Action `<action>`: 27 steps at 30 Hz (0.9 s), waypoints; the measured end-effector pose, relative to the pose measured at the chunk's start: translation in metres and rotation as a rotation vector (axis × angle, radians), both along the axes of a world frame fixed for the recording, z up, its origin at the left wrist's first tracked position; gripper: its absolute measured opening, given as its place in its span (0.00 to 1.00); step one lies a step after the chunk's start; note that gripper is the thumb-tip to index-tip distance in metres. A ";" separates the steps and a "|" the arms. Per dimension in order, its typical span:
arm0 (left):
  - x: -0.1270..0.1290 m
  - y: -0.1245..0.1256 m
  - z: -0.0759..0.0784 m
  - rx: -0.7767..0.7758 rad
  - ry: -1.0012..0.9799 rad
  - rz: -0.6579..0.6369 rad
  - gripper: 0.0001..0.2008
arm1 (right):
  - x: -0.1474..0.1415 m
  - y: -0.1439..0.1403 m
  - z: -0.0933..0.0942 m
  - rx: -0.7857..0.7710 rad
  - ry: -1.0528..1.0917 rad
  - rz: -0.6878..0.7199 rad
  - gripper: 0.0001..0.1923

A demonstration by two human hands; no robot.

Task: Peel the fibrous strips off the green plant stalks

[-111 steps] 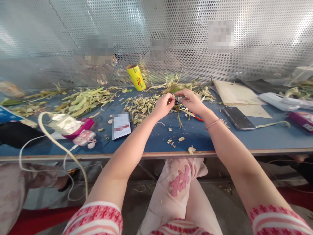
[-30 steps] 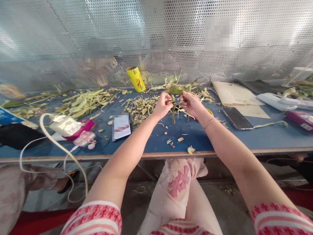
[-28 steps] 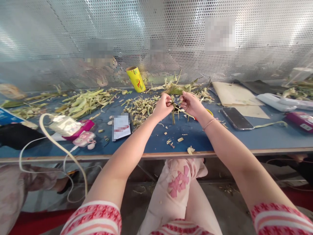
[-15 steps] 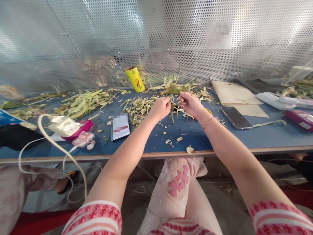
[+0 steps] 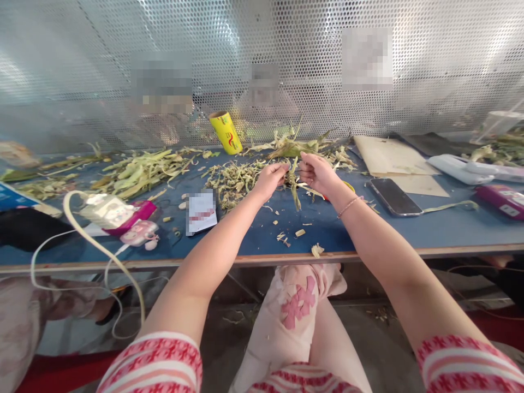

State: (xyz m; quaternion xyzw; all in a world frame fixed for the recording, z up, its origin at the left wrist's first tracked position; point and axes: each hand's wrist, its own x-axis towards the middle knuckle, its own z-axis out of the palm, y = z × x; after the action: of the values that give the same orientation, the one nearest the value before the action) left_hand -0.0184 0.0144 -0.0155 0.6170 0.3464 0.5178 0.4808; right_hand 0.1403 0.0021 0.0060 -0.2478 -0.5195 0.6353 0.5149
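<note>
Above the blue surface [image 5: 347, 229]: green stalk [image 5: 293, 183], now swung downward, pinched by left hand [image 5: 269, 180] and right hand [image 5: 317, 172]; a strip seems to be loosening. Trimmings heap [image 5: 233, 180] beside.

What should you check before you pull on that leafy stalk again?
1. Left hand pinching the leafy stalk: ok.
2. Right hand pinching it too: ok.
3. Stalk lifted off the blue table: cannot tell.
4. Phone apart from the hands: ok.
5. Table space under the hands free of scraps: not ok, husk bits lie there.
6. White cable away from the hands: ok.
</note>
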 end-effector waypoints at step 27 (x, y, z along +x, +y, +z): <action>0.009 -0.011 0.008 -0.146 -0.260 0.070 0.20 | -0.014 -0.008 0.000 0.151 0.058 -0.089 0.28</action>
State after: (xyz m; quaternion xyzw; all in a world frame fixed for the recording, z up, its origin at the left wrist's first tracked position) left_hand -0.0096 0.0029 -0.0075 0.4957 0.3395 0.5832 0.5468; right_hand 0.1263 -0.0057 0.0057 -0.2127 -0.5395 0.5775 0.5747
